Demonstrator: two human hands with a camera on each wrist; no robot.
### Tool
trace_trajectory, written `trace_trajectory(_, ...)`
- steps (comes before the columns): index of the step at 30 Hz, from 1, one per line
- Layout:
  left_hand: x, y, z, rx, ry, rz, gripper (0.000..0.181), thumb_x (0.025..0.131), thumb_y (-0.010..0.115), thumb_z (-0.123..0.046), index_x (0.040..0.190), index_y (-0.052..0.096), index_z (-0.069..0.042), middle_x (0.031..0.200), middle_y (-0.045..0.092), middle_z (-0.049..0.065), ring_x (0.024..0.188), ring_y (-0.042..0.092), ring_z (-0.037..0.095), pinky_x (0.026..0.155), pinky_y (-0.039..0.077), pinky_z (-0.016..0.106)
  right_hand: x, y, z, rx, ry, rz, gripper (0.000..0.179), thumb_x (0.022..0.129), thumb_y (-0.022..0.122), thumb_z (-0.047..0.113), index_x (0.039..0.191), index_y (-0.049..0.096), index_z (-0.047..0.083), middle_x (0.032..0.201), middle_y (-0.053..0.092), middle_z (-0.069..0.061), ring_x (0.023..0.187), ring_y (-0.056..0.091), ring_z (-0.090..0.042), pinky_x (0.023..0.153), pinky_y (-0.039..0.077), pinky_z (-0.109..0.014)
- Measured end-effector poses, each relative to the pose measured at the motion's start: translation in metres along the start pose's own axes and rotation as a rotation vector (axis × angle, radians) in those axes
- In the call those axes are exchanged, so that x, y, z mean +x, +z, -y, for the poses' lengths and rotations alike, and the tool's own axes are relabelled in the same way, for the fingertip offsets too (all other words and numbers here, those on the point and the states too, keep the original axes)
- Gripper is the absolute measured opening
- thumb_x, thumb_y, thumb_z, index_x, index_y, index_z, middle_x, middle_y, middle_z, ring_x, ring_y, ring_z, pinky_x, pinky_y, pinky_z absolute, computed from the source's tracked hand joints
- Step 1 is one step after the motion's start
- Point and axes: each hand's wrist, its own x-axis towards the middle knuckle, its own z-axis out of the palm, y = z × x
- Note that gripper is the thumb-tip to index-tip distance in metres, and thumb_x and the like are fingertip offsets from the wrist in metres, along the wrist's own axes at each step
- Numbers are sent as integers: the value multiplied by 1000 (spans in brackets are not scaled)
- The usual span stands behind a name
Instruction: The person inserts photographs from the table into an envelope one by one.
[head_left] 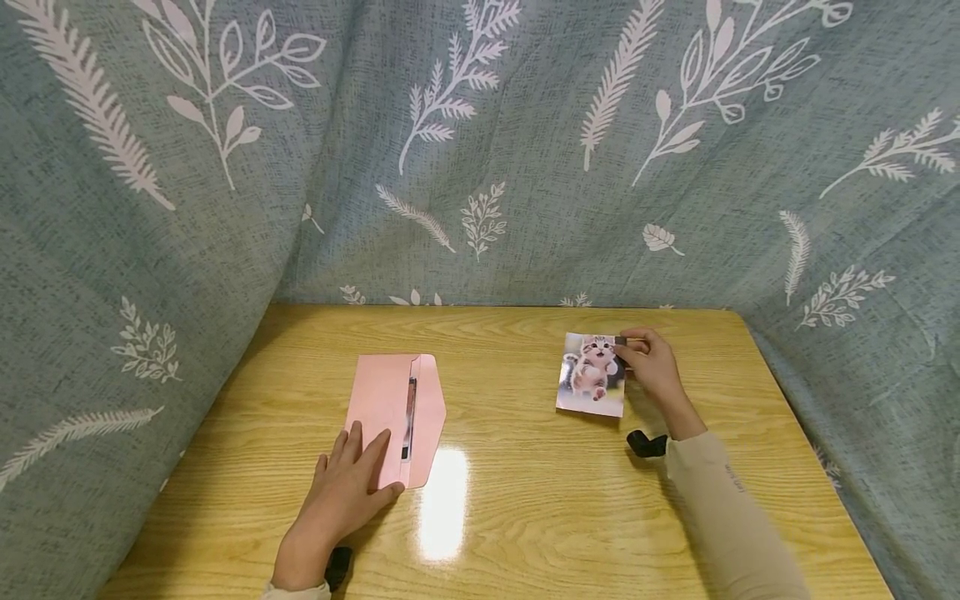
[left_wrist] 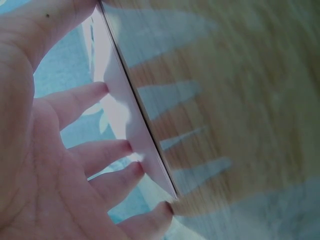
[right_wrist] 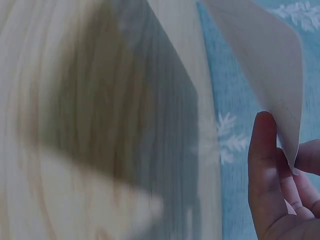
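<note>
A pink envelope (head_left: pixel 375 383) lies on the left of the table, its pointed flap (head_left: pixel 429 417) opened out to the right. Inside its mouth shows the narrow edge of a photo (head_left: pixel 409 417). My left hand (head_left: pixel 345 483) rests on the envelope's near left part with fingers spread; the left wrist view shows the fingertips (left_wrist: pixel 132 146) on the envelope (left_wrist: pixel 117 107). On the right, my right hand (head_left: pixel 654 367) pinches a kitten photo (head_left: pixel 588 379) by its right edge, between thumb and fingers. In the right wrist view the photo's white back (right_wrist: pixel 270 60) is raised over the table.
The wooden table (head_left: pixel 525 517) carries a bright light reflection near its middle. A green-grey curtain (head_left: pixel 525 208) with white leaf prints hangs behind it and along both sides. Black wrist mounts (head_left: pixel 647 444) sit at both wrists.
</note>
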Motion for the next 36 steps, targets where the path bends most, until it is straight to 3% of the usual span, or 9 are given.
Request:
trace_trajectory(6, 0, 0, 0, -6, -2, 2, 78, 90, 74, -42, 154, 41, -13, 158, 17, 35, 145, 12, 53, 108, 13, 76, -4, 16, 1, 22, -11, 22, 42, 98, 64, 6, 134, 49, -8, 94, 65, -2, 68, 65, -9, 58, 56, -27)
trace_trajectory(15, 0, 0, 0, -15, -5, 7, 78, 90, 74, -42, 155, 40, -13, 158, 15, 34, 145, 11, 53, 108, 12, 76, -8, 38, 0, 17, -5, 52, 41, 98, 64, 6, 134, 50, -8, 103, 65, -15, 68, 66, -11, 61, 57, -30)
trace_trajectory(23, 1, 0, 0, -13, -6, 8, 79, 90, 74, -42, 155, 40, -13, 158, 15, 34, 145, 11, 53, 108, 12, 76, -9, 57, -6, 62, -43, 59, 34, 96, 64, 3, 127, 53, -7, 93, 65, -5, 64, 64, -13, 54, 55, -28)
trace_trajectory(36, 0, 1, 2, -11, 5, -2, 78, 90, 75, -40, 154, 41, -12, 158, 17, 35, 145, 12, 53, 107, 14, 76, -13, 92, -1, 43, -11, 93, 37, 98, 64, 7, 132, 53, -5, 105, 65, -16, 72, 65, -16, 60, 56, -29)
